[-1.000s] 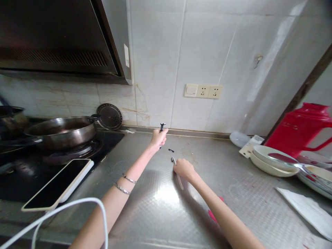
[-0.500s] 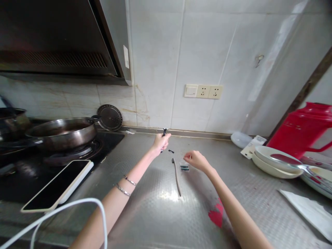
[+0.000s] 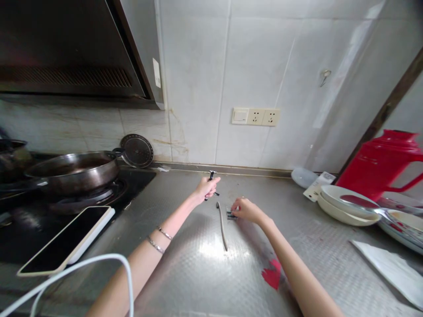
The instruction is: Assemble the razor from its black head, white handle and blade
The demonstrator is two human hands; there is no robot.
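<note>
My left hand (image 3: pixel 206 188) is wrapped around the handle of a black razor (image 3: pixel 212 175), held upright with its silvery T-shaped head on top. A small black piece (image 3: pixel 217 194) lies on the counter just beside that hand. Over a small clear plastic case (image 3: pixel 228 210) with dark strips in it (image 3: pixel 232 216), my right hand (image 3: pixel 245 208) has its fingers bent together. Its fingertips cover the case's right part, and what they pinch is hidden. Between the hands lies a slim grey stick with a dark tip (image 3: pixel 222 226).
At left, a steel pan (image 3: pixel 76 176) sits on the black stove, with a phone (image 3: pixel 66 240) and white cable (image 3: pixel 82 260) nearer. Stacked plates (image 3: pixel 346 215), a red jug (image 3: pixel 380 167) and white paper (image 3: pixel 386 268) stand or lie right. A red patch (image 3: pixel 272 274) marks the steel counter.
My right hand has lowered onto the clear case and now covers part of it. My left hand, still holding the razor, has shifted slightly right toward the small black piece.
</note>
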